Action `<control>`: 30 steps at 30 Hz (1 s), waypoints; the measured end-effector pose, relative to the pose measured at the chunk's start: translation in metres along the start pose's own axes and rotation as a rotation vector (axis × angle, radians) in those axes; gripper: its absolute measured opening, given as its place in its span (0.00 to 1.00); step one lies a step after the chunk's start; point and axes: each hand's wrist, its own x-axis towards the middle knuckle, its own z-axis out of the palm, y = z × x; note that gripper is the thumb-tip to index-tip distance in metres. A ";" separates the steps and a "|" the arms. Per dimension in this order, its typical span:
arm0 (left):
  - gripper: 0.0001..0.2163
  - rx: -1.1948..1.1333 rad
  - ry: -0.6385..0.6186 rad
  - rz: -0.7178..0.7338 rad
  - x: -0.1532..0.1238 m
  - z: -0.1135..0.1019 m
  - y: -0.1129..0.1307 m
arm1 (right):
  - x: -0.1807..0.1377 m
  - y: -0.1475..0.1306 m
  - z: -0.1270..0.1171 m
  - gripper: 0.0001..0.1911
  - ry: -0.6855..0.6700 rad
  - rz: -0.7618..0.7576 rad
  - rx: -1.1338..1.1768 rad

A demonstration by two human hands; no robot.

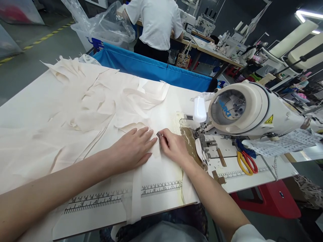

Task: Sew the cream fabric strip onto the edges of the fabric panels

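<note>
Small dark piece (pixel 158 134): nipped in my right grip (pixel 174 146), thumb and finger clamped on it, right at the edge of the pale cloth (pixel 133 126). Looks metal to me, too tiny to say what.
Step in hand: I'd call it close-up work at the cloth's edge, with one grip steadying and the other doing the fiddly bit.
Next move: my guess is it calls for a flat, unmoving cloth and a small, careful shift of the pinch, nothing big.
Which way it points: pokes out of my pinch toward about 10 o'clock, at my left fingers; can't read its long axis, too much hidden.
Left grip (pixel 131 148): palm down on the cloth, clamped on nothing, fingers aimed at 1 o'clock or so, tips just beside the dark piece.
Pale strip (pixel 136 198): comes out below my left grip, long axis roughly 12 to 6, lower end over the near edge of the desk (pixel 157 205). Can't tell if it joins the cloth up top.
Ruler marks (pixel 161 189): on the desk, 6 o'clock from my pinch.
Cloth heap (pixel 75 97): 10 o'clock, rumpled.
Sewing machine (pixel 242 111): 2 o'clock.
Scissors (pixel 246 162): between 3 and 4, yellow and red handles.
Blue trough (pixel 151 64): 12 o'clock, past the desk; person in white (pixel 158 23) beyond it.
</note>
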 end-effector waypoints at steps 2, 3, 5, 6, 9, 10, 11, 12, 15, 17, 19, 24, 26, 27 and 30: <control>0.21 0.006 -0.004 -0.002 0.001 -0.001 0.001 | 0.000 -0.002 0.000 0.11 -0.005 -0.002 -0.023; 0.21 0.009 -0.004 -0.005 0.001 -0.001 0.001 | 0.000 -0.003 -0.001 0.11 -0.008 -0.006 -0.034; 0.20 0.016 0.006 -0.013 0.001 -0.001 0.001 | -0.002 -0.004 -0.004 0.10 -0.019 -0.022 -0.053; 0.20 0.018 0.017 -0.018 0.001 0.000 0.001 | -0.004 -0.004 -0.006 0.10 -0.026 -0.032 -0.061; 0.18 0.022 0.057 -0.024 0.000 0.002 0.000 | -0.012 -0.001 -0.014 0.08 -0.055 -0.057 -0.081; 0.18 0.024 0.067 -0.021 0.000 0.003 0.000 | -0.015 0.001 -0.016 0.08 -0.064 -0.060 -0.085; 0.18 0.028 0.072 -0.017 0.000 0.004 0.000 | -0.017 0.002 -0.019 0.08 -0.071 -0.061 -0.089; 0.18 0.029 0.077 -0.014 0.000 0.004 0.001 | -0.019 0.003 -0.020 0.08 -0.078 -0.061 -0.092; 0.17 0.003 0.109 0.009 0.002 0.006 0.002 | -0.022 0.004 -0.022 0.08 -0.089 -0.058 -0.088; 0.17 -0.022 0.134 0.042 0.003 0.006 0.004 | -0.022 0.005 -0.021 0.07 -0.090 -0.052 -0.070; 0.17 -0.037 0.140 0.070 0.004 0.005 0.006 | -0.022 0.007 -0.019 0.07 -0.081 -0.035 -0.038; 0.18 -0.023 0.106 0.088 0.001 0.005 0.010 | -0.024 0.012 -0.014 0.11 -0.044 0.005 0.035; 0.19 -0.024 0.112 0.088 0.000 0.005 0.011 | -0.024 0.013 -0.013 0.10 -0.046 -0.001 0.042; 0.19 -0.033 0.114 0.086 -0.001 0.005 0.011 | -0.024 0.012 -0.012 0.10 -0.048 -0.004 0.042; 0.18 -0.062 0.108 0.085 -0.001 0.004 0.010 | -0.024 0.011 -0.012 0.10 -0.054 -0.009 0.032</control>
